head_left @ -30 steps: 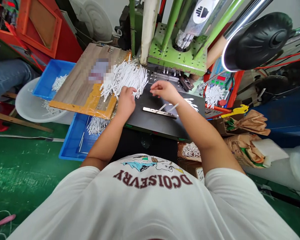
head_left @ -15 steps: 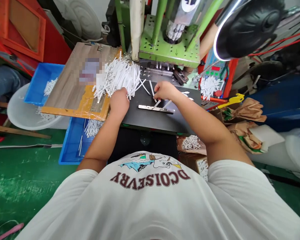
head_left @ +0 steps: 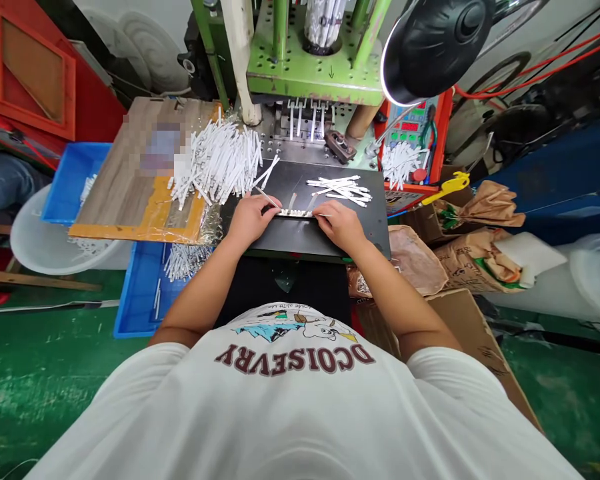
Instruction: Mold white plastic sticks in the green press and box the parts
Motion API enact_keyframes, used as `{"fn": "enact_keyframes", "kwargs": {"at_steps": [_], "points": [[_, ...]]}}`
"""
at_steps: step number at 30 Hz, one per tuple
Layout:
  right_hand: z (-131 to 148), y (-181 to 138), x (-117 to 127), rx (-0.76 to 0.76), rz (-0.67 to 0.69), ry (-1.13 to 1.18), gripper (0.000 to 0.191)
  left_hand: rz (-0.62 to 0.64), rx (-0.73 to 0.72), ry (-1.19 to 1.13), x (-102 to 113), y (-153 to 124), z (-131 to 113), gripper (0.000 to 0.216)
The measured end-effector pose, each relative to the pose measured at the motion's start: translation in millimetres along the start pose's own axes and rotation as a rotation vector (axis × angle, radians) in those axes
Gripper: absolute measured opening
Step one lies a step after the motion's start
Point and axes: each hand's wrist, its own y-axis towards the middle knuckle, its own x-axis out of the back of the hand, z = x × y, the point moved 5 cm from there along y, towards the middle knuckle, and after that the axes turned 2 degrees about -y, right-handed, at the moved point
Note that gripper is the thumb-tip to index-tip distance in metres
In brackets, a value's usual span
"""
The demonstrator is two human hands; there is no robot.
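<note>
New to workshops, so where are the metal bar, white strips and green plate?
Metal bar [head_left: 296, 213], head view, its exposed middle.
White strips [head_left: 220, 160], head view, middle of the pile.
Green plate [head_left: 290, 73], head view, its top face.

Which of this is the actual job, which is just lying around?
Job: left hand and right hand on metal strip; white sticks; sorted sticks; black board.
Lying around: yellow tool; paper sacks; cardboard box.

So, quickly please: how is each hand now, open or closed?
Left hand: closed, holding a white stick by the metal bar.
Right hand: on the bar; cannot tell if holding.
</note>
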Motion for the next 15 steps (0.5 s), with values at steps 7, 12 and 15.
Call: {"fn": "enact_keyframes", "kwargs": {"at_steps": [7,12,15], "points": [[1,1,13,0.116,0.044,0.021,0.043,0.142,-0.034,0.332,-4,-9,-14,0.029],[-48,48,52,0.03,-0.148,0.109,0.053,0.322,-0.153,0.343,6,34,-7,0.057],[-105,121,59,-0.087,-0.247,0.174,0.048,0.396,-0.207,0.49,17,73,2,0.056]]}}
